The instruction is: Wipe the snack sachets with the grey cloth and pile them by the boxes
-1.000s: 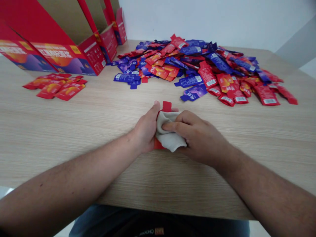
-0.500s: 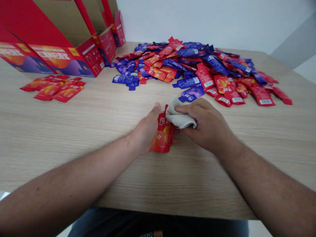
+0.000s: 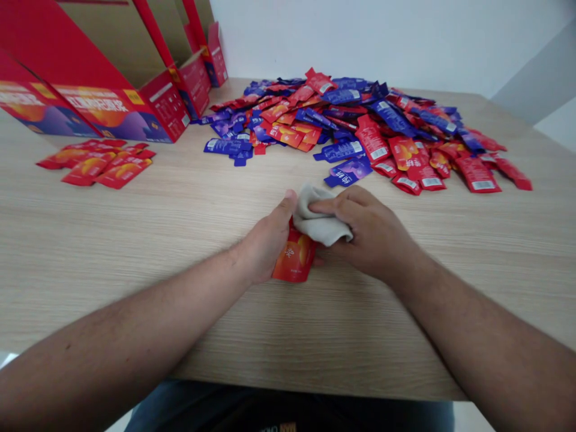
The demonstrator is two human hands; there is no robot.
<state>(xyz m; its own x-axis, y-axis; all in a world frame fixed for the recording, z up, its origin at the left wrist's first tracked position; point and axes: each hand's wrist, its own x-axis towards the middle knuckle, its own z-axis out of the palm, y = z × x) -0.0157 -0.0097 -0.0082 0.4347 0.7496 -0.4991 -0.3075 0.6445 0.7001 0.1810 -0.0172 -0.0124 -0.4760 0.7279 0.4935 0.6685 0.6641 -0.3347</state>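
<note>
Between the two hands, a red foil sachet is grasped by the left hand, its lower end showing beside the palm. A crumpled beige cloth is clasped over it by the right hand. Beyond, on a pale wood-grain table, a heap of red and purple sachets is spread, with red cardboard display cartons standing far left.
</note>
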